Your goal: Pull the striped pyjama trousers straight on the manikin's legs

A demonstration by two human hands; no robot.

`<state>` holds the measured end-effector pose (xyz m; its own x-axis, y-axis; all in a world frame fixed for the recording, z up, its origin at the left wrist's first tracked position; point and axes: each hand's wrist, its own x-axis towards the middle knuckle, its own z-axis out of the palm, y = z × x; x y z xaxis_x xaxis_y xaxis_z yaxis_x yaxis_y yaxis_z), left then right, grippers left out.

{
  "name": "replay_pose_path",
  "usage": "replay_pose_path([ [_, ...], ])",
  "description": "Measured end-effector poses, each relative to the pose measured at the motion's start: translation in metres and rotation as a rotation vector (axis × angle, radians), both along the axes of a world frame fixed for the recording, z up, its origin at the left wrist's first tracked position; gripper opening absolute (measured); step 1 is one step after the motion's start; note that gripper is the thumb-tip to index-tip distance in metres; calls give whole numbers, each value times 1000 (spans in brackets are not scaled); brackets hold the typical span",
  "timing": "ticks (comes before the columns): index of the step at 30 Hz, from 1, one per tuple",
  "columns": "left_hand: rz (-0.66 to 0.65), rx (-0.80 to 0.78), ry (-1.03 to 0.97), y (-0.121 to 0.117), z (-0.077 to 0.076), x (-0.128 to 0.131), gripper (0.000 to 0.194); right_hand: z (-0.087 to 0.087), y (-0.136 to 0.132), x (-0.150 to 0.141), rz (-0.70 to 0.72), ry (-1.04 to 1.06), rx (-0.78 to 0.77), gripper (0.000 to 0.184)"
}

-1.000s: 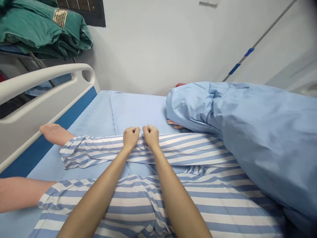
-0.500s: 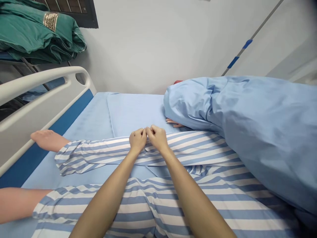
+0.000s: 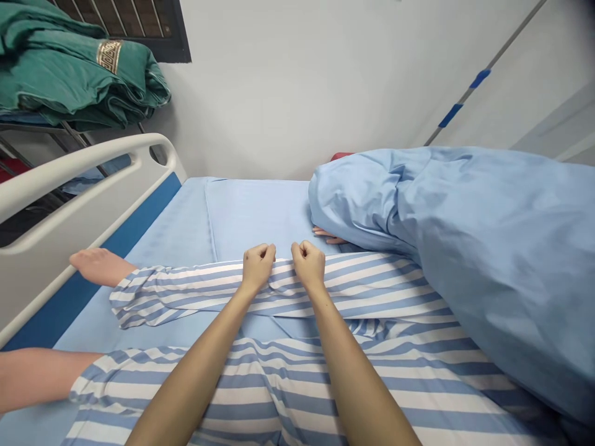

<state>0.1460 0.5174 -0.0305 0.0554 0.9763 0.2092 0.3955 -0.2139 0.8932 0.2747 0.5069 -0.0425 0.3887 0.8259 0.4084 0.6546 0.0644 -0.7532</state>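
A figure in blue-and-white striped pyjama trousers (image 3: 372, 285) lies on a bed with a light blue sheet (image 3: 251, 210). My left hand (image 3: 257, 265) and my right hand (image 3: 308, 264) are both closed in fists, side by side, pinching the far edge of the farther trouser leg. A bare foot (image 3: 100, 266) sticks out of that leg at the left. The nearer leg's bare shin (image 3: 41, 375) shows at the lower left. A light blue quilt (image 3: 465, 235) is bunched over the figure's upper part at the right, with fingers (image 3: 328, 235) peeking from under it.
A white and blue footboard (image 3: 83, 204) runs along the bed's left side. Folded green blankets (image 3: 69, 68) lie on a rack behind it. A pale wall (image 3: 302, 80) closes the far side. A rod with blue tape (image 3: 469, 87) leans at the upper right.
My two fists have drawn slightly apart along the trouser leg's edge; half a second ago they touched. The view has shifted a little.
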Motion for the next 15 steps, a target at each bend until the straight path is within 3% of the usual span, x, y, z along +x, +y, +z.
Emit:
replay_pose_path([
  [3, 23, 29, 57, -3, -4, 5, 38, 0, 1, 1, 3, 22, 2, 36],
  [7, 175, 100, 297, -1, -18, 11, 34, 0, 1, 1, -8, 11, 0, 36],
  [11, 125, 35, 351, -3, -10, 14, 34, -2, 3, -2, -34, -41, -9, 34],
  [13, 41, -13, 314, -26, 1, 5, 36, -3, 3, -3, -61, -58, -14, 33],
  [15, -103, -82, 283, -72, 6, -16, 40, -4, 2, -4, -81, -77, -5, 32],
])
